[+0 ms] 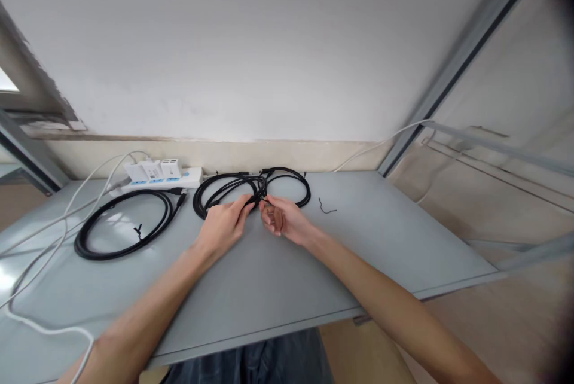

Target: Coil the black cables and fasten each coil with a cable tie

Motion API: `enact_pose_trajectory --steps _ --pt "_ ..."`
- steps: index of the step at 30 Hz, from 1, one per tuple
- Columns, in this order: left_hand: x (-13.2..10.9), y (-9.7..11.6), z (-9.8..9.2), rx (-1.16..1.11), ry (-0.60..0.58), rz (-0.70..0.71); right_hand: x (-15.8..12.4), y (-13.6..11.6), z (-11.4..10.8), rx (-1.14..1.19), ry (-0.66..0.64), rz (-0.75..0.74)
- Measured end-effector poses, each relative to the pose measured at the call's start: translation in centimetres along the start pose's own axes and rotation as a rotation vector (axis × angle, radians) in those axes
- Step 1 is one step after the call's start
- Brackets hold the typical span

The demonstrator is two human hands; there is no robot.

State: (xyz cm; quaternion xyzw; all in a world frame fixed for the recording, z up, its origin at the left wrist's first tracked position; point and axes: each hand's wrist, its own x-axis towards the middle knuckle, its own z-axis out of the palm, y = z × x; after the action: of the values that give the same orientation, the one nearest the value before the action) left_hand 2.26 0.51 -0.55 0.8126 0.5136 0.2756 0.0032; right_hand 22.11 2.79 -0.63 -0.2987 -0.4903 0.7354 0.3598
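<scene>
Near the middle of the grey table, my left hand [226,221] is closed on a coiled black cable [200,194], gripping its right side. Just to the right, my right hand [284,218] has its fingers pinched together at the edge of the same coil; what they hold is too small to make out. Behind my right hand lies another black cable coil [308,186]. A third coil [85,231], with a small black tie on it, rests flat at the left. A loose thin black tie [326,210] lies to the right of my hands.
A white power strip [192,177] with several white adapters [152,169] stands by the wall at the back left. White cords [54,331] run over the table's left part. Metal frame posts rise at both sides, and another white cord [381,143] reaches the right post.
</scene>
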Motion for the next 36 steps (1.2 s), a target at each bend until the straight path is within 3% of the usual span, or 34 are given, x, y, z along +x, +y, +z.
enact_pose_trajectory --steps 5,13,17,20,23,26,30,36 --pt "-0.1 0.0 0.0 -0.028 -0.014 0.016 0.2 0.0 -0.2 0.225 -0.089 0.122" --pt "-0.2 -0.4 0.2 -0.053 -0.004 0.032 0.5 0.6 -0.5 0.126 -0.041 0.067" --pt "-0.1 -0.4 0.3 0.000 0.005 0.006 0.4 0.3 -0.7 -0.131 -0.010 -0.060" --pt "-0.1 -0.2 0.3 0.037 -0.026 -0.015 -0.1 -0.2 -0.6 -0.592 0.057 -0.253" --pt "0.0 0.1 0.4 0.066 -0.041 -0.031 -0.6 -0.4 -0.5 -1.092 0.209 -0.469" --pt "0.0 0.3 0.5 0.080 -0.048 -0.048 -0.8 -0.1 -0.5 -1.370 0.265 -0.550" --pt "0.0 0.4 0.6 0.088 -0.070 -0.048 -0.8 0.3 -0.5 -1.461 0.302 -0.584" --pt "-0.1 0.6 0.7 0.105 -0.131 -0.024 -0.7 0.5 0.0 -1.376 0.363 -0.619"
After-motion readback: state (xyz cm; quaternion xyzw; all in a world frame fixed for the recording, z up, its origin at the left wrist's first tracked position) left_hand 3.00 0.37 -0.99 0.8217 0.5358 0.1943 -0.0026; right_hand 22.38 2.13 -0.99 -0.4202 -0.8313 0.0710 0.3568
